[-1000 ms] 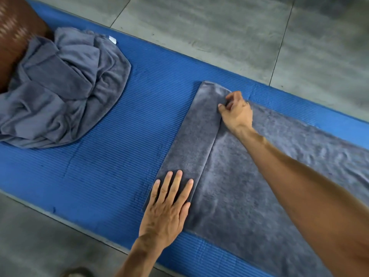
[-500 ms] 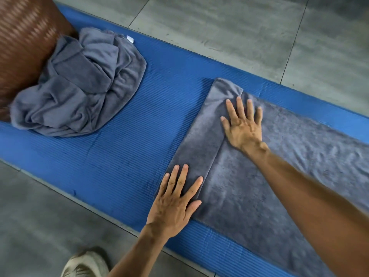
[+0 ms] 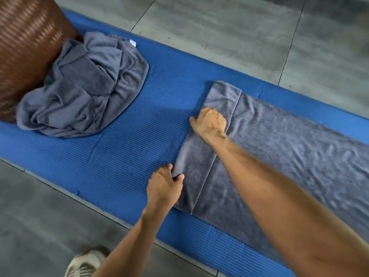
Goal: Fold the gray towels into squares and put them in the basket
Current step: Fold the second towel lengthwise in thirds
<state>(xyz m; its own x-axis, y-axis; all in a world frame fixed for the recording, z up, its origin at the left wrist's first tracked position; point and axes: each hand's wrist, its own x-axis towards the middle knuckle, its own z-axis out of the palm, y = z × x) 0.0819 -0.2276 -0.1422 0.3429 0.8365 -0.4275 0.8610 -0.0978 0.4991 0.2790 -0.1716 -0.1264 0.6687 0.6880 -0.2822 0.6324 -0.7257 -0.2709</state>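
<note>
A long gray towel lies flat on the blue mat, its left end folded over into a narrow band. My left hand pinches the folded left edge near the front. Farther back on that same edge, my right hand grips with curled fingers. A heap of crumpled gray towels sits at the mat's left end, leaning against the brown woven basket.
Gray floor tiles surround the mat. A shoe shows at the bottom edge on the floor in front of the mat.
Both hands were flat on the folded band; now they have slid to its left edge and curled round it. The view shifted left, showing more of the basket.
</note>
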